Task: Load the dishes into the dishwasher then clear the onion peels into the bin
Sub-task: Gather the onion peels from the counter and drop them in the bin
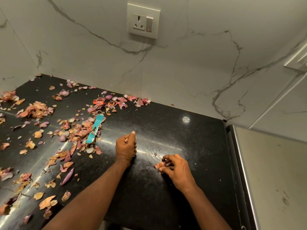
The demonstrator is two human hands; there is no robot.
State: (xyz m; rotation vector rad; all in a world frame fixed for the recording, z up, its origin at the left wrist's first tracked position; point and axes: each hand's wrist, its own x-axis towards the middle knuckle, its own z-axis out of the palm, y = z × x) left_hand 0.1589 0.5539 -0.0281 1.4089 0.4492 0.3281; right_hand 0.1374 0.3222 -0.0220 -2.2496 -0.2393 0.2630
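Left of both peel-clutching hands, onion peels bury a teal wrapper.

Black speckled countertop strewn with onion peels, teal strip among them.

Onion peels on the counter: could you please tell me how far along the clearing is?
Done: the black counter near the hands looks mostly swept. In hand: the right hand grips a small bunch of peels; the left hand is curled around a few scraps. Left: scattered onion peels, plus a teal wrapper. Neither dishwasher nor bin is in view.
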